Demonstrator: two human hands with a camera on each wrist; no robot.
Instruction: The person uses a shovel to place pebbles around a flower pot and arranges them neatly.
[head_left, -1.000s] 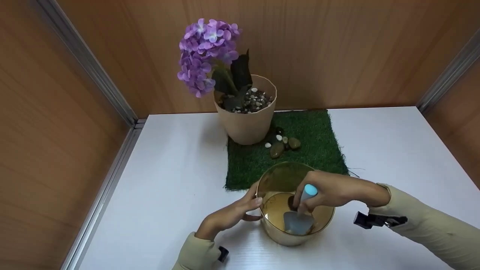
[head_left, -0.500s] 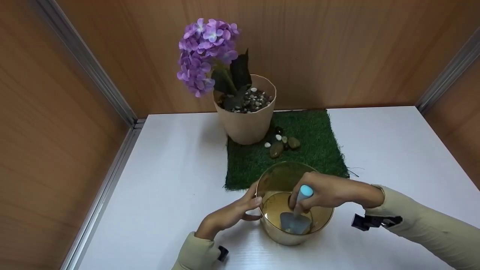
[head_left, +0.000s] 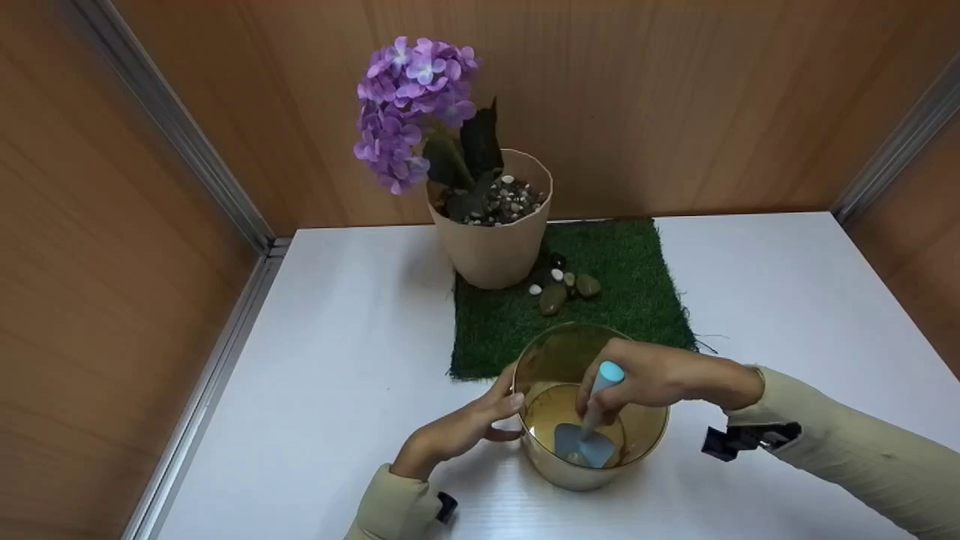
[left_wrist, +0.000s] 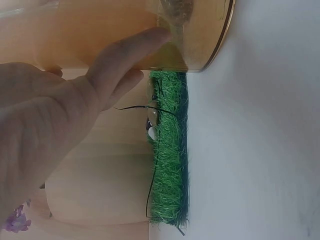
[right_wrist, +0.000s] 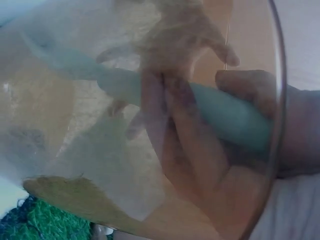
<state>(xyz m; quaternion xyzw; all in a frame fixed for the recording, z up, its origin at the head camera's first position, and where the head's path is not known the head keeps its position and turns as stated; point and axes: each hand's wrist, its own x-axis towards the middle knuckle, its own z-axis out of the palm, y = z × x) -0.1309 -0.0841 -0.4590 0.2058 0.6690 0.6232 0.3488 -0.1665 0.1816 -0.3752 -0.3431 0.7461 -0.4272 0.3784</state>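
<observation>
A clear amber bowl [head_left: 574,480] stands at the front edge of the grass mat. Inside it is a spatula [head_left: 609,373] with a pale blue handle and grey-blue blade, its blade low against the near inner wall. My right hand [head_left: 656,371] grips the handle with curled fingers, as the right wrist view also shows through the bowl's wall. My left hand [head_left: 465,427] rests with spread fingers against the bowl's left outer side, thumb by the rim. In the left wrist view one finger of that hand [left_wrist: 65,115] lies nearly straight along the wall.
Behind the bowl lies a green grass mat [head_left: 495,337] with several pebbles [head_left: 553,298]. A beige pot [head_left: 491,259] with a purple flower [head_left: 409,97] stands at its back left. Wooden panels [head_left: 675,112] border the white table [head_left: 337,337] at the back and sides.
My right hand has shifted slightly left, and the spatula blade has slid left and turned a little inside the bowl. The left hand and bowl have hardly moved.
</observation>
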